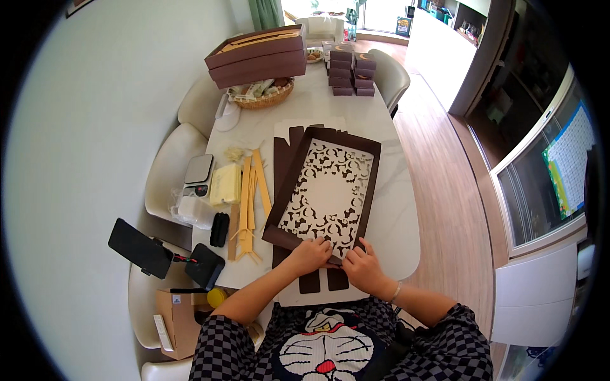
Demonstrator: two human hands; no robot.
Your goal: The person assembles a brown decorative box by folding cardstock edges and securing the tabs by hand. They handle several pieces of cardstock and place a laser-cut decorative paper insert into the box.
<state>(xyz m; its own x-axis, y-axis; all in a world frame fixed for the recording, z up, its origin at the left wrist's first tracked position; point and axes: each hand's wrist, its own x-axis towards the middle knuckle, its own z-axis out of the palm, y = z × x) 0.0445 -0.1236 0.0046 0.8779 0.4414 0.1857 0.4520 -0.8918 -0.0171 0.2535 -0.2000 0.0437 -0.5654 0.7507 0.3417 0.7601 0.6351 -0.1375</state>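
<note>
The left hand (pixel 311 255), fingers curled and bunched, and the right hand (pixel 363 267), thumb and fingers closing at the corner, appear to pinch the near edge of a shallow, rectangular tray of dark brown card (pixel 346 141); the left thumb's exact placement cannot be told. The tray lies at a slant in front of the person, its floor covered by a white sheet cut in scrolling openwork (pixel 330 192). The card looks light and fairly stiff, liable to crease at its folds; the sheet's narrow bridges look easily bent or torn. The walls and corners seem the safest hold, clear of the openwork. Flat dark brown strips (pixel 310 283) show beneath the tray. To its left lie slim tan strips (pixel 246 198) and a pale yellow folded bundle (pixel 225 185). Beyond, small dark brown boxes (pixel 341 73) stand stacked on the white, grey-veined table (pixel 391 219).
</note>
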